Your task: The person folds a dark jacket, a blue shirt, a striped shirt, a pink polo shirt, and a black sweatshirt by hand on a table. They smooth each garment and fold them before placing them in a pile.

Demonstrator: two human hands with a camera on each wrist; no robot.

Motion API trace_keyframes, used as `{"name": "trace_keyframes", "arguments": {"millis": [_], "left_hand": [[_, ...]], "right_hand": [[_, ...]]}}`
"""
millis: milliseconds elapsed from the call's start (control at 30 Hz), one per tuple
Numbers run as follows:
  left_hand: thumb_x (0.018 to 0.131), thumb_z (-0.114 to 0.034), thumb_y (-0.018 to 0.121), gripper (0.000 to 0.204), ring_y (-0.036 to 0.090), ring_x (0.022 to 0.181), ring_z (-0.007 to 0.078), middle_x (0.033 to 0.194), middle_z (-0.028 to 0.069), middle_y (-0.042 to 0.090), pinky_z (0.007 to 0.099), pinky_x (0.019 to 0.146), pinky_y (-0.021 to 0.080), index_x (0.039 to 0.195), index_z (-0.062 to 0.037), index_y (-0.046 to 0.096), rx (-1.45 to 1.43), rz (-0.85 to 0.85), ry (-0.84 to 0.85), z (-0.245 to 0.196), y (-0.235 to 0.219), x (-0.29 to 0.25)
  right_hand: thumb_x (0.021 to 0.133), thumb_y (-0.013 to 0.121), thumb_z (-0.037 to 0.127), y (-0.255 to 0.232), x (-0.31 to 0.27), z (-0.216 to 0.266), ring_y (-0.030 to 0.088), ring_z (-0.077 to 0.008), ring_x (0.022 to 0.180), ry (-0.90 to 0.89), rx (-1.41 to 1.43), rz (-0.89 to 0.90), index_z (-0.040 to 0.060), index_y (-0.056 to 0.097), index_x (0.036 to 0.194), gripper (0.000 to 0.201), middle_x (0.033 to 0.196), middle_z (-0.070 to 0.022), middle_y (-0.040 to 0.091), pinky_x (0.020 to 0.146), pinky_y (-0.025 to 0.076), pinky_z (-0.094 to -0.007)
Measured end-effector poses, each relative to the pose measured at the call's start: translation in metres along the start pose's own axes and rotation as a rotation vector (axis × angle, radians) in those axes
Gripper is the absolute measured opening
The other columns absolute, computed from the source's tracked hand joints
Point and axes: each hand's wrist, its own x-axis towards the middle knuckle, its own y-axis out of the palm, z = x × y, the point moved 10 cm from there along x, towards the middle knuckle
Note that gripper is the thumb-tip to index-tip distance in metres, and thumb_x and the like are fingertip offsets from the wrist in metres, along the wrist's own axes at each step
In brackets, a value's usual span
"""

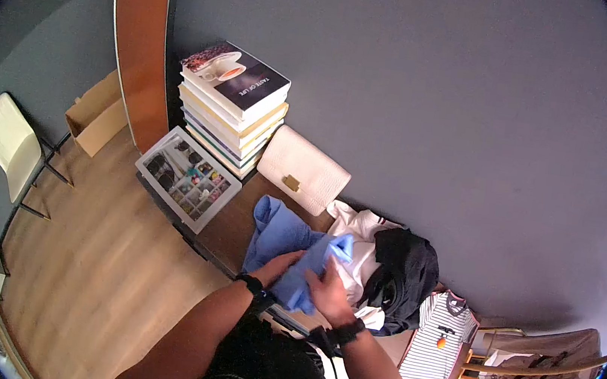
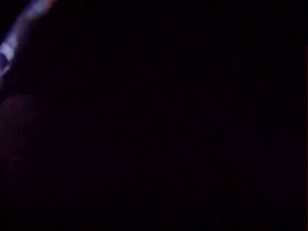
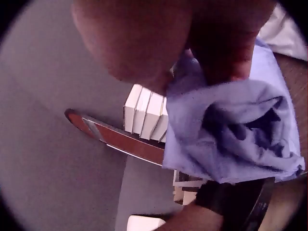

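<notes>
A light blue garment of thin cloth is bunched up between the two hands, above the dark table's front edge. Its other end spreads over the tabletop. My left hand grips it from the left, the fingers partly hidden by the folds. From the other side my right hand holds it, thumb and fingers closed on the cloth. In the right wrist view, that hand comes down from the top onto the garment, whose open folds face the camera. The left wrist view is almost wholly dark.
White clothing and a black garment lie heaped right of the hands. Behind stand a pink clutch bag and a stack of books. A compartment box sits at the left; a striped shirt lies far right.
</notes>
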Motion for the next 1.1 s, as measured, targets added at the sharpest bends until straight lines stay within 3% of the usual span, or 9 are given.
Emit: {"name": "trace_keyframes", "arguments": {"millis": [33, 100, 200, 267, 567, 767, 900, 967, 1100], "left_hand": [[0.103, -0.039, 0.044, 0.05, 0.047, 0.133, 0.0253, 0.142, 0.0113, 0.052, 0.0365, 0.114, 0.032, 0.14, -0.0055, 0.05, -0.276, 0.036, -0.087, 0.002, -0.006, -0.009], [0.104, -0.039, 0.044, 0.049, 0.049, 0.131, 0.0243, 0.141, 0.0108, 0.053, 0.0369, 0.112, 0.034, 0.139, -0.0066, 0.051, -0.391, -0.03, -0.002, -0.022, -0.023, -0.047], [0.104, -0.04, 0.043, 0.047, 0.051, 0.128, 0.0224, 0.139, 0.0098, 0.055, 0.0378, 0.11, 0.038, 0.137, -0.0086, 0.053, -0.625, -0.165, 0.18, -0.049, -0.067, -0.093], [0.103, -0.046, 0.045, 0.052, 0.052, 0.127, 0.0214, 0.137, 0.0099, 0.056, 0.0412, 0.107, 0.039, 0.138, -0.0082, 0.05, -0.955, -0.088, 0.128, -0.043, -0.08, -0.102], [0.094, -0.034, 0.062, 0.045, 0.059, 0.109, 0.0206, 0.116, 0.0063, 0.062, 0.0402, 0.097, 0.046, 0.128, -0.005, 0.053, -0.164, -0.578, -0.046, -0.063, -0.086, -0.145], [0.094, -0.019, 0.054, 0.031, 0.065, 0.101, 0.0223, 0.113, 0.0097, 0.064, 0.0377, 0.084, 0.056, 0.12, -0.0023, 0.058, -0.473, -0.302, -0.043, -0.009, -0.067, -0.125], [0.097, -0.016, 0.048, 0.03, 0.065, 0.107, 0.023, 0.117, 0.0098, 0.064, 0.0417, 0.095, 0.053, 0.122, -0.0028, 0.058, -0.498, -0.168, -0.053, 0.011, -0.058, -0.116], [0.097, -0.017, 0.047, 0.031, 0.065, 0.107, 0.0232, 0.119, 0.0102, 0.064, 0.0419, 0.095, 0.053, 0.123, -0.0024, 0.057, -0.45, -0.183, -0.07, 0.009, -0.053, -0.112], [0.096, -0.019, 0.05, 0.034, 0.064, 0.108, 0.0241, 0.12, 0.0115, 0.063, 0.0414, 0.095, 0.052, 0.125, -0.0015, 0.057, -0.404, -0.258, -0.1, 0.02, -0.071, -0.12]], "right_hand": [[0.098, 0.06, 0.024, 0.015, 0.004, 0.014, 0.059, -0.0208, 0.114, 0.188, -0.045, 0.117, -0.0035, 0.033, 0.146, 0.062, 0.123, -0.0199, 0.061, 0.098, 0.046, -0.0329], [0.1, 0.056, 0.032, 0.052, 0.017, 0.055, 0.055, -0.0249, 0.123, -0.046, 0.189, 0.28, -0.001, 0.034, 0.148, 0.062, 0.13, -0.0246, 0.058, 0.104, 0.043, -0.0349], [0.098, 0.058, 0.035, 0.088, 0.024, 0.044, 0.044, -0.0432, 0.133, -0.355, -0.259, 0.369, 0.0033, 0.044, 0.142, 0.057, 0.144, -0.0281, 0.044, 0.112, 0.035, -0.0447], [0.094, 0.061, 0.033, 0.094, 0.011, 0.031, 0.042, -0.0434, 0.134, -0.4, -0.39, 0.352, 0.0035, 0.045, 0.141, 0.058, 0.146, -0.0267, 0.043, 0.113, 0.035, -0.0451], [0.084, 0.066, 0.018, 0.091, -0.017, -0.008, 0.035, -0.0406, 0.139, -0.48, -0.585, 0.319, 0.004, 0.046, 0.14, 0.061, 0.153, -0.0219, 0.034, 0.114, 0.034, -0.0466], [0.083, 0.063, 0.011, 0.051, -0.007, 0.007, 0.045, -0.039, 0.131, -0.345, -0.48, 0.135, 0.0042, 0.051, 0.134, 0.053, 0.145, -0.0224, 0.043, 0.11, 0.038, -0.045], [0.083, 0.062, 0.01, 0.037, 0.008, 0.04, 0.056, -0.0361, 0.115, -0.448, -0.489, 0.08, 0.0065, 0.06, 0.116, 0.033, 0.122, -0.0171, 0.058, 0.101, 0.044, -0.0452], [0.083, 0.062, 0.009, 0.052, 0.023, 0.031, 0.056, -0.0353, 0.114, -0.409, -0.598, 0.275, 0.0066, 0.061, 0.115, 0.032, 0.121, -0.0167, 0.058, 0.1, 0.045, -0.045], [0.083, 0.064, 0.012, 0.033, 0.065, 0.026, 0.052, -0.0426, 0.123, -0.359, -0.384, 0.114, 0.0031, 0.044, 0.141, 0.062, 0.136, -0.0257, 0.052, 0.105, 0.043, -0.0462]]}}
